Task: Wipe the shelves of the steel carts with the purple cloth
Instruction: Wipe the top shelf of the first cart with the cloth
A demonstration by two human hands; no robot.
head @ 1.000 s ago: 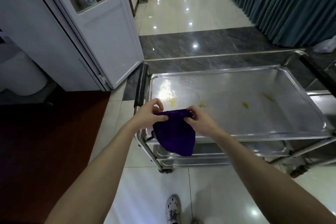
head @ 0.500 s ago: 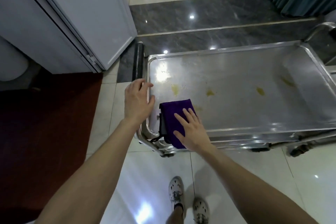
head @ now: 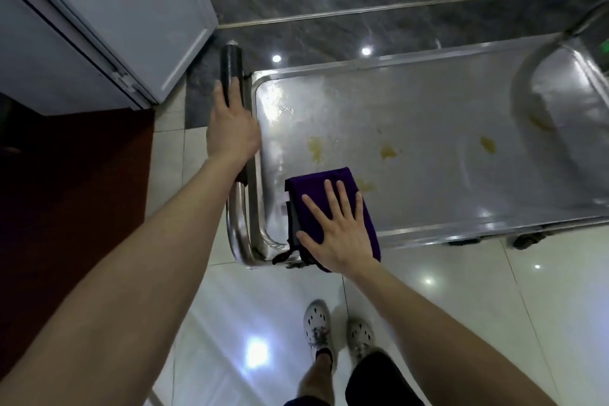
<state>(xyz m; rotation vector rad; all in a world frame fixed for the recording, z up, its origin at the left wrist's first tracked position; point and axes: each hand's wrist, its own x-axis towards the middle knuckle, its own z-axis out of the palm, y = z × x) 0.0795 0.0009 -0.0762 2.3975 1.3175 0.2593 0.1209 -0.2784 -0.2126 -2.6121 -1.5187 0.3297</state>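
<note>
Head view is showing the right hand (head: 339,234) lying flat, fingers spread and released, pressing the purple cloth (head: 309,186) onto the top shelf (head: 428,102) of the steel cart, at the shelf's 7 o'clock corner. The left hand (head: 230,132) is grasping the black handle (head: 230,66) at the cart's 9 o'clock end. Yellow stains (head: 387,151) are sitting on the steel from the cloth's 12 to 2 o'clock, the nearest just beside it. A white door (head: 131,10) is standing at 10 o'clock, and shoes (head: 318,323) are showing at 6 o'clock.

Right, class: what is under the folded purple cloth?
The steel cart's top shelf, seen around the folded purple cloth; the right hand presses flat on top. Any yellow stain directly beneath is covered.
</note>
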